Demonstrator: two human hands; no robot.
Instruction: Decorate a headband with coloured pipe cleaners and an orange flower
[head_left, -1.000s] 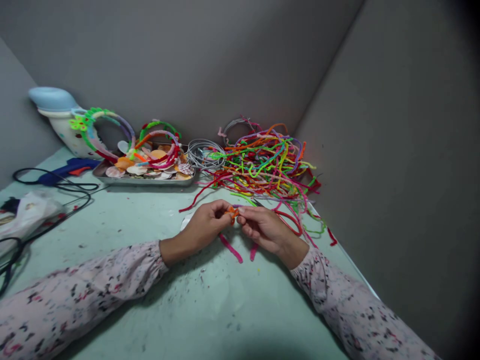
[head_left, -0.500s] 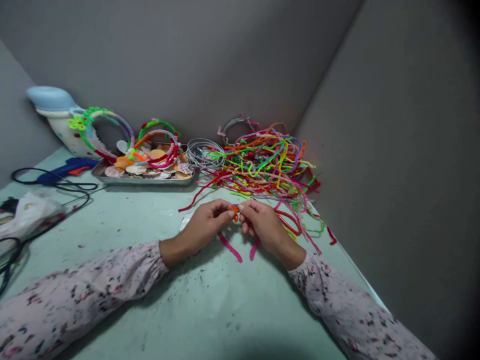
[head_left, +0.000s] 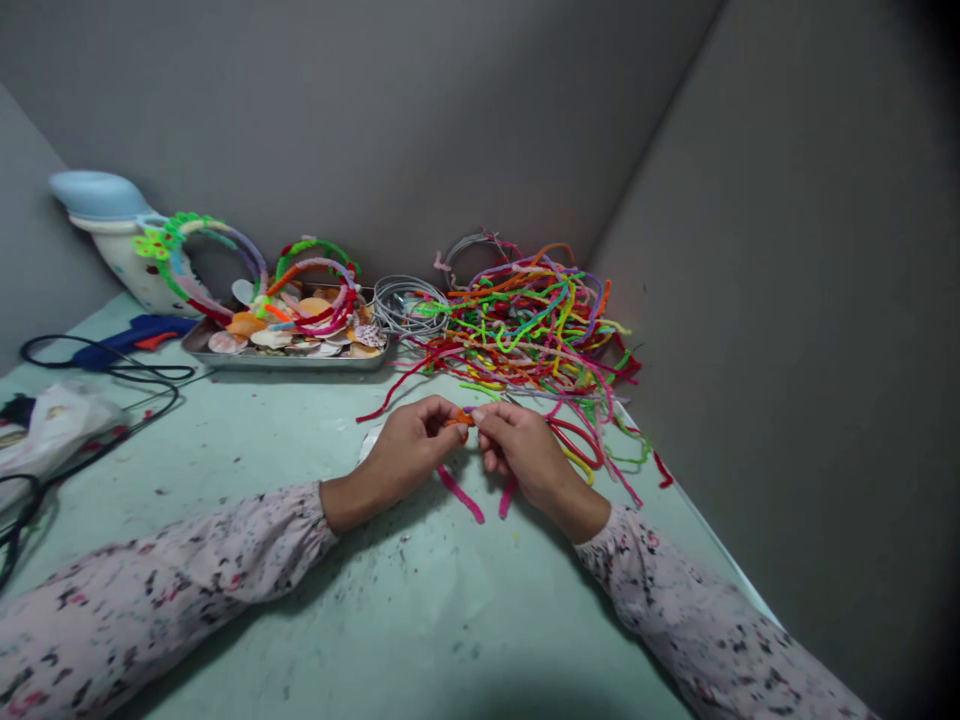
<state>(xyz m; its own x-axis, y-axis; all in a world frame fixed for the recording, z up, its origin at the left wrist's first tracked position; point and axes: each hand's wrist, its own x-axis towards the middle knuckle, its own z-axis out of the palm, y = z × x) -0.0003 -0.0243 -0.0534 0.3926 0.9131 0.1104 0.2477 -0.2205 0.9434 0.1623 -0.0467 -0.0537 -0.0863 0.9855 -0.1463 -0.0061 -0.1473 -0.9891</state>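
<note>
My left hand (head_left: 412, 446) pinches a small orange fuzzy piece (head_left: 464, 420) between thumb and fingertips. My right hand (head_left: 527, 452) meets it from the other side, thumb and forefinger pressed together at the piece's right end, where a bit of purple shows. Two pink fuzzy ends stick out beneath the hands: one (head_left: 461, 495) below my left hand, the other (head_left: 508, 497) below my right. Whether they join behind the fingers is hidden. Beside my right hand, a red fuzzy loop (head_left: 581, 437) lies on the table.
Behind my hands is a heap of colourful pipe cleaners (head_left: 540, 310). Left of it stand a wire coil (head_left: 411, 305) and a metal tray (head_left: 292, 363) of shells with decorated rings. Farther left are a blue glue gun (head_left: 112, 345), black cable (head_left: 169, 400), plastic bag (head_left: 64, 425) and blue-lidded container (head_left: 112, 230).
The orange piece has turned and shifted slightly left, towards my left fingertips. A bit of purple now shows beside it. Both hands have stayed almost in place.
</note>
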